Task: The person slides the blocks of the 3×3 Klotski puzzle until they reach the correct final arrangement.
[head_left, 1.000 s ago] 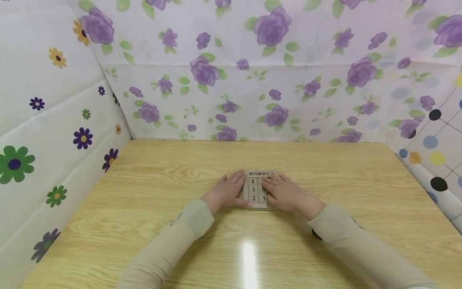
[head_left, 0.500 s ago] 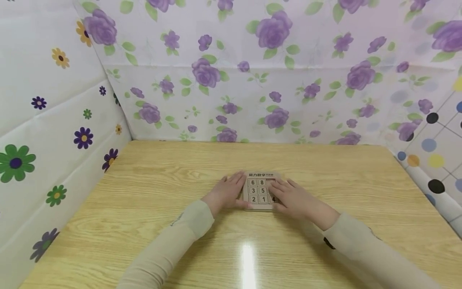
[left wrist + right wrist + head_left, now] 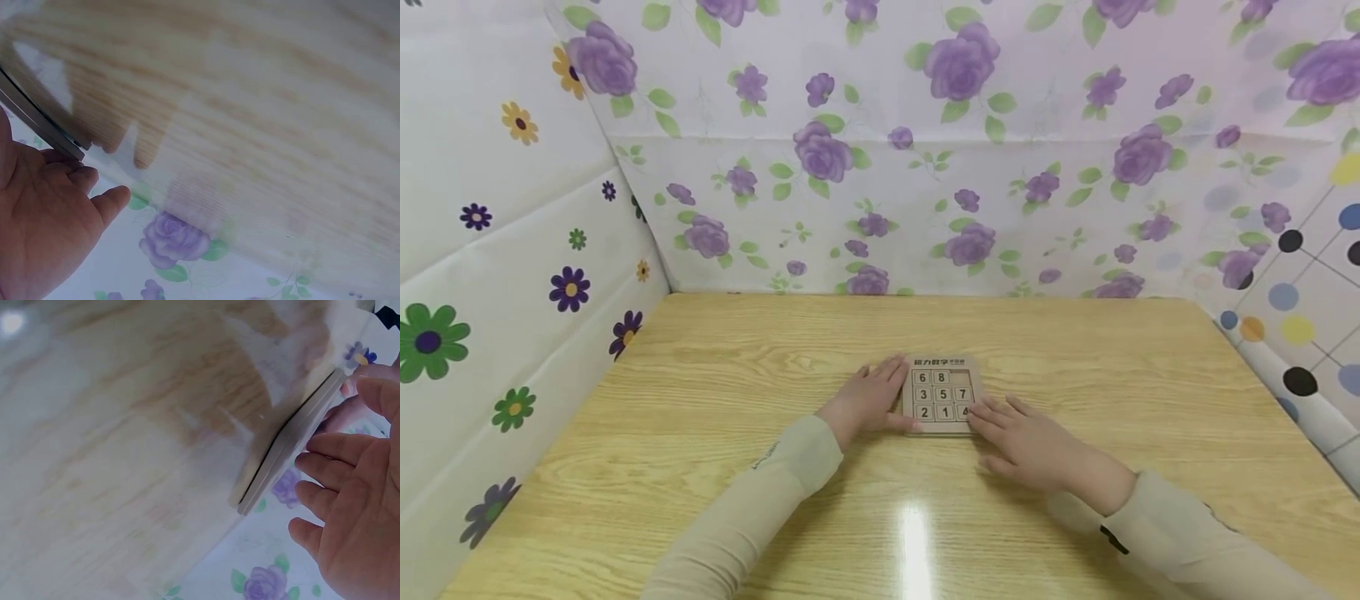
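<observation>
A small wooden number slide puzzle lies flat on the table in the head view. Its visible tiles read 6, 8, then 3, 5, 7, then 2, 1, 4, and the slot at top right is bare. My left hand lies along the puzzle's left side, thumb at the lower left corner. Fingers extended, my right hand is at the lower right corner, its fingertips overlapping the edge of the 4 tile. Both wrist views show the puzzle edge-on, beside the left palm and the right palm.
The wood-grain table reaches back to a flowered cloth wall. Another flowered sheet hangs at left, and a dotted sheet at right. A light reflection glares on the tabletop in front of the puzzle.
My right hand has drawn off the puzzle toward the lower right, uncovering the 8, 7 and 4 tiles and the bare slot. The left hand stays at the left side.
</observation>
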A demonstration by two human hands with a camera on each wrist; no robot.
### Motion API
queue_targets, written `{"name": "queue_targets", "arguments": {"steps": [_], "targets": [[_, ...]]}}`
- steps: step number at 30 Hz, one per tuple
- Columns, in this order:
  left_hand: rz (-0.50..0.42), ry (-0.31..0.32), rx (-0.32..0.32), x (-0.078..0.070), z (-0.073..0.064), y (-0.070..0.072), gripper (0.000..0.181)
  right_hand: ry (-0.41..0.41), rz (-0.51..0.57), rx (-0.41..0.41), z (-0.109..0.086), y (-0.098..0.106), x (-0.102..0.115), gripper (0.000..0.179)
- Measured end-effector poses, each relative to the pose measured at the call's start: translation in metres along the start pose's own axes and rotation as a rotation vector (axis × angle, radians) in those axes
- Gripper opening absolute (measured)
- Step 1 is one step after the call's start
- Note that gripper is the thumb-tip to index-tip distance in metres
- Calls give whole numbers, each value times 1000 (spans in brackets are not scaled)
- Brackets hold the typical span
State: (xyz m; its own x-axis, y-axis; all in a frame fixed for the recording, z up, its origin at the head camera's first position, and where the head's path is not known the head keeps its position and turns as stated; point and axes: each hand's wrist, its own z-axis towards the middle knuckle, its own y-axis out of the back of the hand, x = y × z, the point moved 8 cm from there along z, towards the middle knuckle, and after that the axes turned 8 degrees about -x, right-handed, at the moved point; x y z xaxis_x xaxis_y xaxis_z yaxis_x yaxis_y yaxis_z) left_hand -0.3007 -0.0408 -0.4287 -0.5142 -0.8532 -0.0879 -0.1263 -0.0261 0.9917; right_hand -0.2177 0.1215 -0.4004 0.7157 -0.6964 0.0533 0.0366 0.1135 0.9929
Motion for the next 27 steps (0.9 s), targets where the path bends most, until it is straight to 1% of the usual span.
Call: {"name": "queue_targets", "arguments": {"steps": [11, 18, 24, 27], "targets": [[-8, -3, 2, -1, -2, 2, 104, 0, 12, -5, 1, -3, -3, 59], [-8, 4, -15, 1, -1, 4, 105, -6, 45, -28, 15, -1, -13, 60], [-15, -8, -12, 0, 0, 0, 107, -24, 73, 1, 22, -6, -22, 61], [-15, -6, -13, 1, 0, 0, 106, -33, 83, -2, 25, -7, -23, 62]]}}
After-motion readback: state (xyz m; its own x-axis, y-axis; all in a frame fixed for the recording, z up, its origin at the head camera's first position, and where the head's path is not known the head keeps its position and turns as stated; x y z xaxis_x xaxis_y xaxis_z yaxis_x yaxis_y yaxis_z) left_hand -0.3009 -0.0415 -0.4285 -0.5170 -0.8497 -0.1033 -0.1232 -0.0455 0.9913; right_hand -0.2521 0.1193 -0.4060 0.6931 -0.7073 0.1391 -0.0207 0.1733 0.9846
